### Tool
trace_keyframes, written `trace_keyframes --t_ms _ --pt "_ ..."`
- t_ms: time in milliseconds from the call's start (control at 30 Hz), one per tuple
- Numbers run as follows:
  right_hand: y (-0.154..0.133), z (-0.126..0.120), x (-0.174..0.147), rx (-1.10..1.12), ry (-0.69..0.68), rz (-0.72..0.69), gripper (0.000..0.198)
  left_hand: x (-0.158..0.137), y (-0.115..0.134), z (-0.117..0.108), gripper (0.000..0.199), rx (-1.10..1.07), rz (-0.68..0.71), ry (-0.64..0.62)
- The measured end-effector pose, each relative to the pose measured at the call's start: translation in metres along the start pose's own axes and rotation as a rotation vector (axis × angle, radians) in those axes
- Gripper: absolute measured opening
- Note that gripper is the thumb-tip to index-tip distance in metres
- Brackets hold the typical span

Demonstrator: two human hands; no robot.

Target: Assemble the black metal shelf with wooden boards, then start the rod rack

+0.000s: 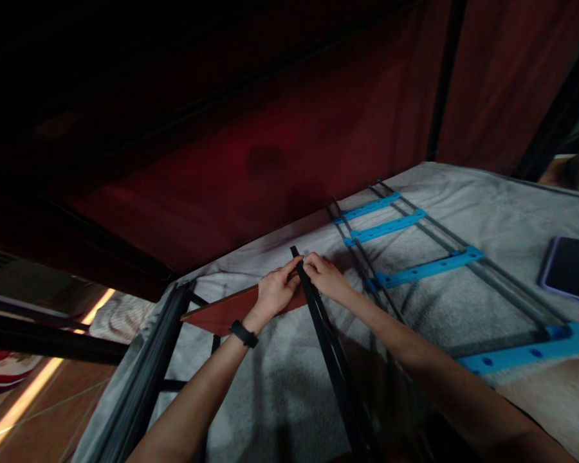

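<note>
A long black metal bar runs up from the bottom of the view, its far end standing just beyond my hands. My left hand, with a dark band on the wrist, is closed around the bar near that end, thumb and forefinger on it. Under this hand a reddish-brown board meets the bar from the left. On the bar's other side, my right hand has its fingers curled together against the bar; whatever is between them is hidden. The board's far left corner lies by a black frame with short crosspieces.
Grey cloth covers the surface beneath. To the right lie grey rods joined by several blue perforated strips. A phone rests at the far right. Dark red panels rise behind, and tiled floor shows at lower left.
</note>
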State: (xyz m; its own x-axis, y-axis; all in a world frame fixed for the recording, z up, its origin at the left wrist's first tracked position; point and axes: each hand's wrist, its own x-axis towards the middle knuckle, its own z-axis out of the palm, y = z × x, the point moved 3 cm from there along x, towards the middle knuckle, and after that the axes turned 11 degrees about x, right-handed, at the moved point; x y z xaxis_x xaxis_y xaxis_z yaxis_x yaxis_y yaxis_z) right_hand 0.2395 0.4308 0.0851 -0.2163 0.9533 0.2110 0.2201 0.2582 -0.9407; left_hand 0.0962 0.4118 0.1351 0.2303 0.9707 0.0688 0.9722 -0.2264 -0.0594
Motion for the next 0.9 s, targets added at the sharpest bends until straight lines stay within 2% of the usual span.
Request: trace_keyframes --t_ms 333,567,700,900 --pt "0.0036 0.0072 -0.0012 -0.068 0.017 -0.036 0.02 0.0007 -0.0002 0.0009 0.053 -0.017 0.001 -0.004" --pt "0.0013 -0.0008 0.001 0.089 -0.014 0.002 0.009 0.0009 -0.0009 0.0012 0.053 -0.011 -0.004 -0.009" --pt "0.003 0.0019 0.0014 0.061 0.007 -0.043 0.012 0.001 -0.0015 0.0025 0.053 0.0 -0.002 0.0" --pt "0.0052 0.007 0.001 0.018 0.01 -0.009 0.015 0.001 -0.0011 0.0022 0.054 -0.002 0.002 -0.001"
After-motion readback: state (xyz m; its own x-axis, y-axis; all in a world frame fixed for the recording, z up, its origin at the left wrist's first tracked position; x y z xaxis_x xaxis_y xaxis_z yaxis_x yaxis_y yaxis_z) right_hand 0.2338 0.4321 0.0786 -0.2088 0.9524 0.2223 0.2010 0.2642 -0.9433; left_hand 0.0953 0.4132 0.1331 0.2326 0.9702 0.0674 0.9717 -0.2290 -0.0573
